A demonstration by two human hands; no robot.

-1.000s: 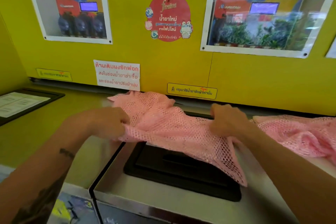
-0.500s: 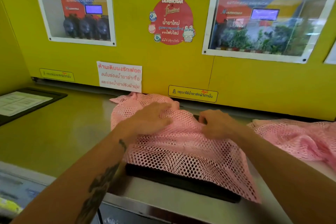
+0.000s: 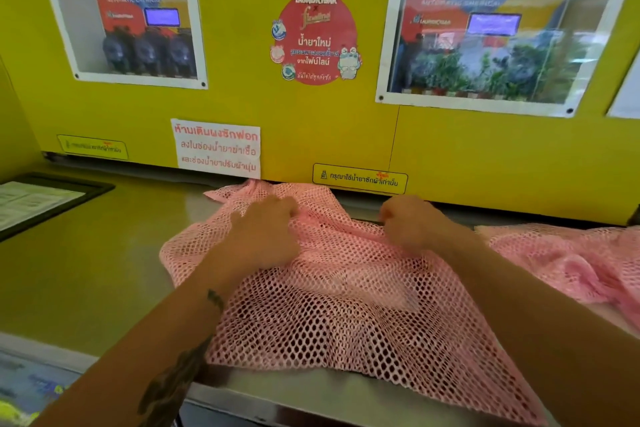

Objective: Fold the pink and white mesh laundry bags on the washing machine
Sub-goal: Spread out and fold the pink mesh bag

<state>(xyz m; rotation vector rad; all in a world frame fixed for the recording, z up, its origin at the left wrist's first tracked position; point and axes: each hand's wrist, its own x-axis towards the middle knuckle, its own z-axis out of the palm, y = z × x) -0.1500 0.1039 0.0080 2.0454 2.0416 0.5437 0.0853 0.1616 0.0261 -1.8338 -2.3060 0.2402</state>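
Since 0.5 s ago left hand point(image 3: 263, 236) has curled, both it and right hand point(image 3: 412, 224) now pinching the pink mesh bag point(image 3: 346, 305) spread on the washing machine top point(image 3: 104, 270); second pink bag point(image 3: 571, 256) right, apart.

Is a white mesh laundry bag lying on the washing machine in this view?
No: only pink mesh shows, one pink mesh bag under both hands and a second pink mesh bag crumpled to its right.
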